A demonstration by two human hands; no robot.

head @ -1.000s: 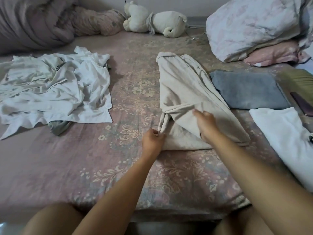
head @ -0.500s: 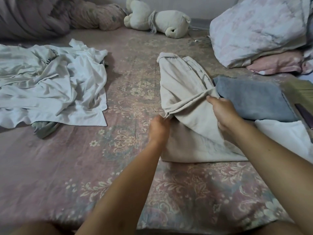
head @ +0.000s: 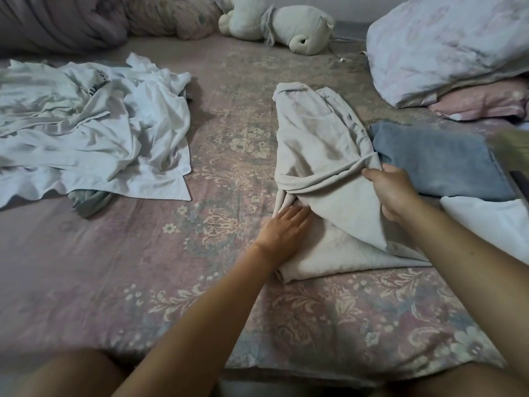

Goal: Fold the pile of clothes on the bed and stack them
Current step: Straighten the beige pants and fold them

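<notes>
A beige garment (head: 320, 144) lies lengthwise in the middle of the bed, its near end doubled over toward the far end. My right hand (head: 393, 193) pinches the raised folded edge at the garment's right side. My left hand (head: 283, 233) lies flat with straight fingers on the lower layer, at the left end of the fold. A crumpled pile of white clothes (head: 86, 130) sits at the left, with a grey-green piece (head: 88, 199) sticking out under it. A folded blue-grey garment (head: 438, 161) and a folded white one (head: 492, 224) lie at the right.
The bed has a pink floral cover (head: 171, 253). A white plush toy (head: 286, 27) lies at the far edge, a rolled quilt (head: 57, 21) at the far left, stacked pillows (head: 446, 44) at the far right. A dark phone (head: 521, 184) lies at the right edge.
My right hand has carried the beige fold farther away and to the right. My left hand let go of the fold's left end and now lies flat on the cloth.
</notes>
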